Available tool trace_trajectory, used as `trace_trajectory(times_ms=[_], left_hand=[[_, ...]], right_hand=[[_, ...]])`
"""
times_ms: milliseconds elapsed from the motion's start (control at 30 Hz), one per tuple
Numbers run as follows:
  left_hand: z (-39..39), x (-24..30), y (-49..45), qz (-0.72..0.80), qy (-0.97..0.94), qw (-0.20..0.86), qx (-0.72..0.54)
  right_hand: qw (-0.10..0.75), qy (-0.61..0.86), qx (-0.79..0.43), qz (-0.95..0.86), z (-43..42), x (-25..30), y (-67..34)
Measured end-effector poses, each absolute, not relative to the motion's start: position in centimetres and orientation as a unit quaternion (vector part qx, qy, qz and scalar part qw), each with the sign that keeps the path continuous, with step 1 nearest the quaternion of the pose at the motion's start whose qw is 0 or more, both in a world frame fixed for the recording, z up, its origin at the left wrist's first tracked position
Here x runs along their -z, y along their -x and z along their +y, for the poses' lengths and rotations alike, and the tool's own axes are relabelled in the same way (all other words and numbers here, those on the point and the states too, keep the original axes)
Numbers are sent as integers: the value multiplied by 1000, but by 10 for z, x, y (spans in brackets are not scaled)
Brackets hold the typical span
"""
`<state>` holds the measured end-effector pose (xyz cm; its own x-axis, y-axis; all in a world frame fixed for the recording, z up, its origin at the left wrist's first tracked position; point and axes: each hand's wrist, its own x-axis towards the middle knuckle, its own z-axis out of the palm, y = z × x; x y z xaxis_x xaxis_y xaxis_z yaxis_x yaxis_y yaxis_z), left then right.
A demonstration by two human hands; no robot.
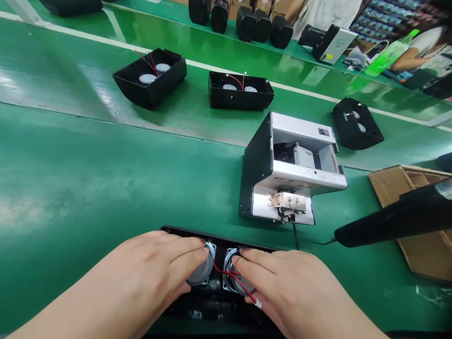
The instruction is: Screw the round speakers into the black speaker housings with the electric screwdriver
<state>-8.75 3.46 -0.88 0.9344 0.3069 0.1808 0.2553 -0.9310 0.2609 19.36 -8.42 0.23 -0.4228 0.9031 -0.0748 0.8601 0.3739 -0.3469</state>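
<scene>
Left hand (141,268): flat, fingers close together, draped over a round silver-magnet speaker driver (202,272), fingertips at its metal rim. Right hand (286,287): same narrow pose, over a second round silver-magnet speaker driver (228,277). Can't tell whether either hand is gripping or only pressing.

Both drivers sit side by side in a long black plastic speaker housing (212,237), at 6 o'clock, right under the hands. Rim contact looks like the right spot for pressure. Watch the thin red wire (226,272) lying loose across the right driver, ending in a small white connector (258,304) by the right hand. Don't pinch it.

Room: housing sits near the near edge of the green worktop (70,188), so little margin at 6 o'clock. Wide open space at 9 o'clock. Tighter at 1 o'clock: a white-and-black sheet-metal bench machine (303,160) stands just ahead of the housing, its black cable (295,234) passing close to the housing's right end. At 3 o'clock, a black tapered handheld tool (391,219), kind unclear, sits above a brown cardboard sheet (420,249). Three open black speaker housings (150,80) lie further out, around 11 to 2 o'clock.
</scene>
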Motion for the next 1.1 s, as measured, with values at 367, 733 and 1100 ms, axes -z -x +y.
trace_trajectory(times_ms=[367,733,1100], left_hand=[[28,13,92,181,-959,166,-139],[24,14,94,169,-976,98,-101],[25,8,86,169,-971,111,-126]], right_hand=[[63,545,-218,-807,-86,-7,-197],[100,552,-197,-804,-86,-4,-194],[68,558,-167,-810,-90,-2,-191]])
